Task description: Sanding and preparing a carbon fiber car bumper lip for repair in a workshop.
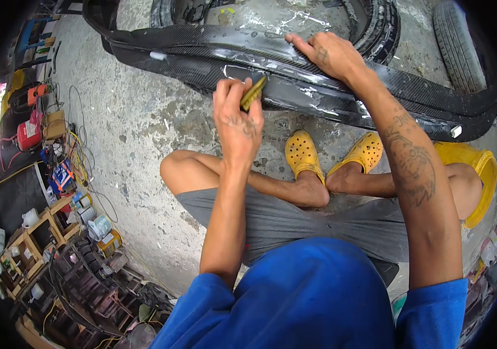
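Left hand [238, 125] is closed around a small yellowish tool [253, 93], tip laid on the black carbon-fibre car panel [295, 96] at 12 o'clock. Right hand [327, 55] is pressed flat, fingers spread, on the panel at 1 o'clock. Panel is laid across concrete floor [138, 128] above yellow clogs [303, 152]. Risk judged: wet patches on the glossy surface could let the tool skid and scratch; panel could shift if the bracing is eased.
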Tool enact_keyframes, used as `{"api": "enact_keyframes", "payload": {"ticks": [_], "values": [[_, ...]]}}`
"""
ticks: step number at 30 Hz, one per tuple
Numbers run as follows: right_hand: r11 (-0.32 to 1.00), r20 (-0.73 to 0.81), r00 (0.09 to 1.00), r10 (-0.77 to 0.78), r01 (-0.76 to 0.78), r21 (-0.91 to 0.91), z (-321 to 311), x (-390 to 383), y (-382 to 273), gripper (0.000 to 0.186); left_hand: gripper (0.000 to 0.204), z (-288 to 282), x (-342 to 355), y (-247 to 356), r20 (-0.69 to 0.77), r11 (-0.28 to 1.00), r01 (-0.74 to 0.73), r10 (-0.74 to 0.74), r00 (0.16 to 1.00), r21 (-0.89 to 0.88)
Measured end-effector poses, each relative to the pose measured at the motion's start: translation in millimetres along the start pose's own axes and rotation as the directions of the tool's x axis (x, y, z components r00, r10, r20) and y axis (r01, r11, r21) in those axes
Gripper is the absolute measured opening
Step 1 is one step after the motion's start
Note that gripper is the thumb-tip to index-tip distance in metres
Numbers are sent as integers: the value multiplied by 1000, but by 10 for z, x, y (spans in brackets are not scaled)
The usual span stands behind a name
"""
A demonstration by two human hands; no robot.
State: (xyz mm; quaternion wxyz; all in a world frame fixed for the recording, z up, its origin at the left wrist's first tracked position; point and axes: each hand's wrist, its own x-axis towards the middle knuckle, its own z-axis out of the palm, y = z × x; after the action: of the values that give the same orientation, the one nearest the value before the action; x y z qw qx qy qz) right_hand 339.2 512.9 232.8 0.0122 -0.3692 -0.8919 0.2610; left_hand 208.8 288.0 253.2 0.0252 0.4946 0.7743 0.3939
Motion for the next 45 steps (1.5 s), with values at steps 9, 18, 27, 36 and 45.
{"api": "enact_keyframes", "payload": {"ticks": [9, 18, 27, 36, 45], "values": [[999, -20, 999, -30, 30, -15, -1, 10, -9, 83, 18, 9, -40, 14, 38, 1000, -17, 17, 999, -6], [999, 32, 998, 50, -50, -1, -51, -6, -27, 84, 21, 10, -48, 43, 101, 998, 58, -55, 993, -22], [998, 60, 997, 55, -56, 25, -85, -5, -60, 86, 19, -5, -58, 66, 117, 1000, 21, -18, 993, -23], [999, 45, 998, 54, -54, -3, -55, -23, -56, 85, 21, -8, -42, 112, 135, 999, -37, 38, 990, -10], [999, 76, 996, 47, -47, 6, -90, -24, -61, 83, 19, -6, -68, 148, 154, 999, -50, 53, 987, -22]]}}
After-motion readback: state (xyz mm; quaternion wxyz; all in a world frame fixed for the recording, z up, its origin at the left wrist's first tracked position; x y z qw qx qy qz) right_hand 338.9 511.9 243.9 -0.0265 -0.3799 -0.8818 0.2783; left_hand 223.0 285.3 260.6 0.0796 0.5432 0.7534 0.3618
